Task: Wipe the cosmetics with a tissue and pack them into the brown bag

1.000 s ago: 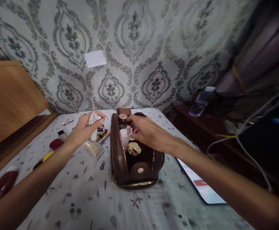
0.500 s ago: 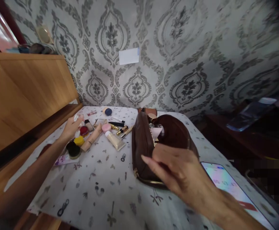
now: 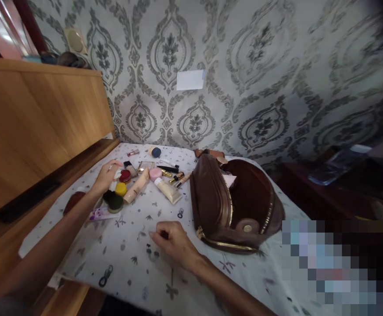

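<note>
On the left of the table, my left hand (image 3: 105, 177) is closed around a small white item (image 3: 117, 174), mostly covered by its fingers. Beside it lie a red-lidded jar (image 3: 124, 176), a yellow-capped pot (image 3: 120, 189) and a dark round jar (image 3: 115, 202). My right hand (image 3: 174, 243) hovers over the cloth in front of the bag, fingers curled, and nothing shows in them. A brown cosmetic bag (image 3: 211, 193) stands unzipped to its right, with a pale pink item (image 3: 230, 180) visible inside.
A peach tube (image 3: 137, 186), a cream squeeze tube (image 3: 167, 190), a pink-lidded jar (image 3: 155, 174) and several slim cosmetics lie mid-table. Wooden furniture (image 3: 46, 123) borders the left side. A clear bottle (image 3: 338, 166) lies at far right. The lower right is pixelated.
My right hand has drawn back from the bag's opening, moving left and down over the cloth. My left hand stays among the cosmetics. The view has shifted slightly.
</note>
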Action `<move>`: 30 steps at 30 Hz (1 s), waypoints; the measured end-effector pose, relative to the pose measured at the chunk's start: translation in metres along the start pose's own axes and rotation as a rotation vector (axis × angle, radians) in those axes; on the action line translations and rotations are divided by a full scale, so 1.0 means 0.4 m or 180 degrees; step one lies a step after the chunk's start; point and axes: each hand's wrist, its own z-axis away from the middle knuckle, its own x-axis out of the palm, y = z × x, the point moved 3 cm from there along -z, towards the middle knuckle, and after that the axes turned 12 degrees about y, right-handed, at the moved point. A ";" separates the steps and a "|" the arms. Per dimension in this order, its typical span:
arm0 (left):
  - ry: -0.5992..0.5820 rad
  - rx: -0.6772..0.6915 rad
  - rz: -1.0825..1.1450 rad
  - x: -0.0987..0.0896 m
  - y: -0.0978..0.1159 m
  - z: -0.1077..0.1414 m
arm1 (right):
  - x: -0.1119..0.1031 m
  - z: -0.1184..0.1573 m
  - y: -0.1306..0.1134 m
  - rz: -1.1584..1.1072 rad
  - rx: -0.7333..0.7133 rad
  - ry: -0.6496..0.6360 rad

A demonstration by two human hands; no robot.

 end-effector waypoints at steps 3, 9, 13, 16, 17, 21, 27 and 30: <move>-0.0159 0.0330 -0.0203 0.006 0.001 -0.006 | 0.041 -0.036 0.043 -0.0821 0.0719 0.0112; -0.0680 0.1250 -0.0778 0.138 0.076 -0.028 | 0.050 -0.048 0.082 -0.1382 0.0996 0.0539; -0.1233 0.1761 -0.1366 0.303 0.139 -0.026 | 0.049 -0.033 0.085 -0.1369 0.0889 0.0477; -0.1617 0.2067 -0.1792 0.411 0.171 -0.016 | 0.049 -0.027 0.085 -0.1324 0.0738 0.0446; -0.1722 0.2164 -0.1906 0.438 0.178 -0.012 | 0.048 -0.026 0.084 -0.1312 0.0700 0.0448; -0.1982 0.2478 -0.2236 0.504 0.200 0.011 | 0.045 -0.027 0.084 -0.1343 0.0703 0.0426; -0.2053 0.2686 -0.2501 0.531 0.210 0.046 | 0.047 -0.029 0.088 -0.1390 0.0685 0.0454; -0.2119 0.2569 -0.2749 0.542 0.193 0.042 | 0.049 -0.029 0.088 -0.1487 0.0729 0.0446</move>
